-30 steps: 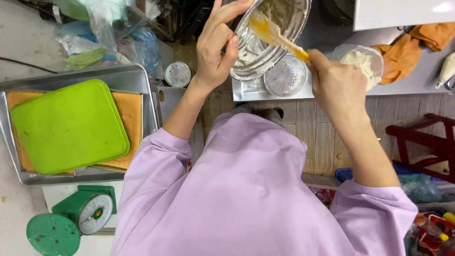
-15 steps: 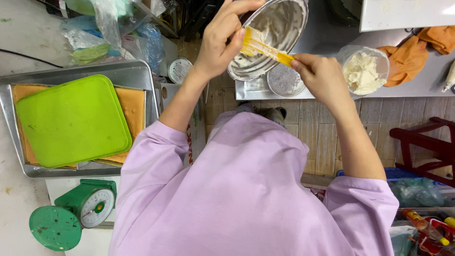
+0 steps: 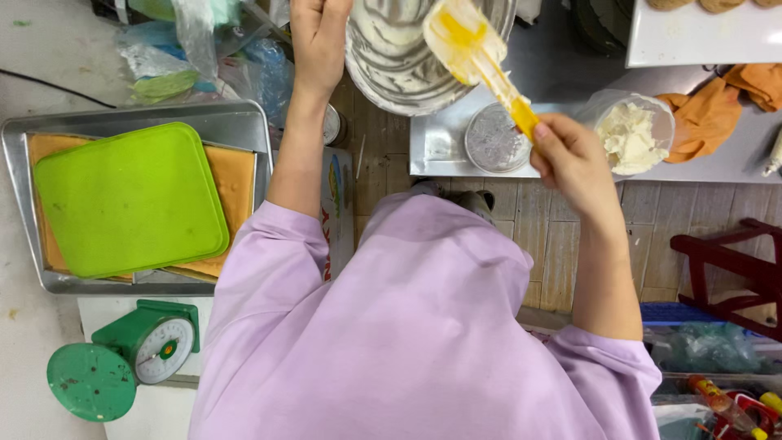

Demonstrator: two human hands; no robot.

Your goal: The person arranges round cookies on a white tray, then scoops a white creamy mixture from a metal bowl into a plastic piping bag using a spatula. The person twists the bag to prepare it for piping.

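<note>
- The metal mixing bowl [image 3: 407, 65], smeared with pale batter, sits at twelve o'clock, tilted toward the person.
- A green board [image 3: 130, 200] on a steel tray [image 3: 147, 118] lies at nine o'clock.
- A green kitchen scale [image 3: 122, 358] stands at eight o'clock.
- The right hand [image 3: 574, 159], at two o'clock, is clenched round the handle of a yellow spatula [image 3: 472, 45], its blade over the bowl.
- The left hand [image 3: 319, 37], at eleven o'clock, grips the bowl's rim.
- A tub of white cream [image 3: 631, 134] sits just beside the right hand.

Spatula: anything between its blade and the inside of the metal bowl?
Nothing visible. The right hand holds the spatula with its blade over the bowl, which the left hand grips at the rim.
</note>
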